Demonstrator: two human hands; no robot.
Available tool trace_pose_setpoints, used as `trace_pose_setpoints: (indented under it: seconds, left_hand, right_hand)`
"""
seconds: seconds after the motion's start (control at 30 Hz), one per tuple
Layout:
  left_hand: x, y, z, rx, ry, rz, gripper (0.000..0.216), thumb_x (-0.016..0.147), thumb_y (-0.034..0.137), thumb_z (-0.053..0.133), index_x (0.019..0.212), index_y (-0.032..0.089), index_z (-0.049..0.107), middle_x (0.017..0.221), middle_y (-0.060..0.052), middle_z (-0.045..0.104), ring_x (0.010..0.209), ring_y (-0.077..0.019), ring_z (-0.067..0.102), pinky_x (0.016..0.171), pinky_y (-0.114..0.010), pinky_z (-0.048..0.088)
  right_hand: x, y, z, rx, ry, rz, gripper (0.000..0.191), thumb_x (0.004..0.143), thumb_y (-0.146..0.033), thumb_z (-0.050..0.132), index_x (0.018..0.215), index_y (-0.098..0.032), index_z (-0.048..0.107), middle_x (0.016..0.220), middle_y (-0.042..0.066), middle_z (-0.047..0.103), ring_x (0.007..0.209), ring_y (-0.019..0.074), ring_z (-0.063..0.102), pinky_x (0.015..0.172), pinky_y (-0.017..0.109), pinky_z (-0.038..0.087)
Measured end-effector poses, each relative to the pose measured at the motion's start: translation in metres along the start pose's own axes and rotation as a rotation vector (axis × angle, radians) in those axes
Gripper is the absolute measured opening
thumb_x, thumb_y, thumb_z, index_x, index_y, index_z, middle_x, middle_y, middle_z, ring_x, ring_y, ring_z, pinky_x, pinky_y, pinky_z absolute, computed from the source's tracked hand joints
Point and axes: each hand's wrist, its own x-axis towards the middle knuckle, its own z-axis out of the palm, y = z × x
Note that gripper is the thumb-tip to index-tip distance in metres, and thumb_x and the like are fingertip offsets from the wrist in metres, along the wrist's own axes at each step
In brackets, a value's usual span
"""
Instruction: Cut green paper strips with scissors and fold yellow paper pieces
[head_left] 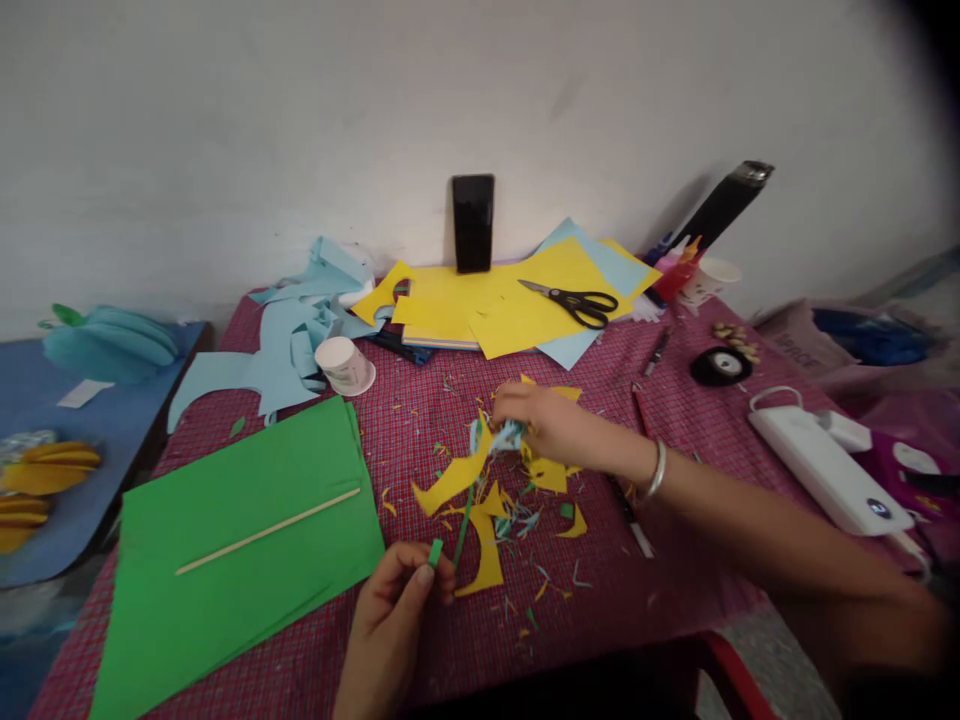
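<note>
Two hands are busying themselves over the littered desk (592, 620): down front, the left hand (401, 600) is pinching a green strip (435, 553) between thumb and finger, just beside the green sheets (300, 450), where a stick (268, 531) is lying. Up ahead the right hand (536, 418) is bunching scraps (508, 437) in its curled fingers, and gathering looks to be the step in hand. Lifting that loose bunch would be calling for a snug hold, while the scissors (556, 295) are resting well apart on the yellow sheets (442, 305).
</note>
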Motion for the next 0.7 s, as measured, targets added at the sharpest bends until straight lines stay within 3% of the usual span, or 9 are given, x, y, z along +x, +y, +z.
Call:
trace_pose_setpoints:
  seconds: [0.13,0.3,0.4,0.57,0.63,0.7]
  left_hand:
    - [-0.001,-0.003,-0.002,0.008,-0.007,0.028,0.021,0.083,0.037,0.066,0.074,0.018,0.061,0.073,-0.001,0.065,0.067,-0.0129,0.055,0.067,-0.025,0.043]
    - [-0.002,-0.001,0.001,-0.007,0.009,0.056,0.022,0.08,0.037,0.069,0.073,0.017,0.061,0.071,-0.001,0.065,0.065,-0.0131,0.054,0.066,-0.025,0.043]
    - [-0.001,-0.003,0.001,-0.005,-0.005,0.052,0.021,0.08,0.037,0.068,0.073,0.018,0.062,0.072,-0.001,0.065,0.065,-0.0129,0.054,0.066,-0.024,0.042]
    - [0.0,-0.01,-0.006,0.055,-0.043,0.123,0.016,0.081,0.032,0.068,0.072,0.019,0.064,0.075,0.0,0.062,0.071,-0.0134,0.055,0.071,-0.024,0.042]
    - [0.001,-0.012,-0.009,0.095,-0.051,0.169,0.015,0.08,0.029,0.069,0.07,0.019,0.065,0.082,-0.001,0.062,0.079,-0.0146,0.056,0.077,-0.025,0.041]
    - [0.002,-0.012,-0.01,0.118,-0.034,0.202,0.013,0.078,0.027,0.071,0.069,0.019,0.066,0.09,-0.002,0.062,0.087,-0.016,0.056,0.081,-0.025,0.041]
  right_hand:
    - [0.005,0.017,-0.019,-0.09,-0.012,0.023,0.026,0.078,0.003,0.047,0.082,-0.017,0.062,0.089,0.005,0.057,0.083,0.0167,0.053,0.076,0.029,0.041]
    - [-0.012,0.007,0.002,-0.194,-0.214,-0.151,0.024,0.08,0.003,0.049,0.084,-0.016,0.063,0.086,0.006,0.058,0.083,0.0177,0.054,0.076,0.03,0.043]
    - [-0.025,-0.007,0.006,-0.28,-0.306,-0.204,0.024,0.078,0.0,0.055,0.095,-0.014,0.065,0.095,0.01,0.061,0.09,0.0215,0.055,0.079,0.033,0.045]
    - [-0.028,-0.034,-0.043,-0.251,-0.383,-0.258,0.04,0.08,-0.024,0.069,0.119,-0.018,0.062,0.118,0.011,0.059,0.109,0.026,0.052,0.092,0.039,0.042]
    - [-0.018,-0.038,-0.061,-0.223,-0.333,-0.251,0.031,0.086,-0.028,0.064,0.117,-0.021,0.063,0.118,0.009,0.06,0.109,0.0231,0.053,0.094,0.037,0.041]
    - [-0.002,-0.035,-0.062,-0.224,-0.25,-0.212,0.019,0.092,-0.024,0.056,0.108,-0.021,0.066,0.107,0.007,0.063,0.099,0.0192,0.056,0.088,0.033,0.041]
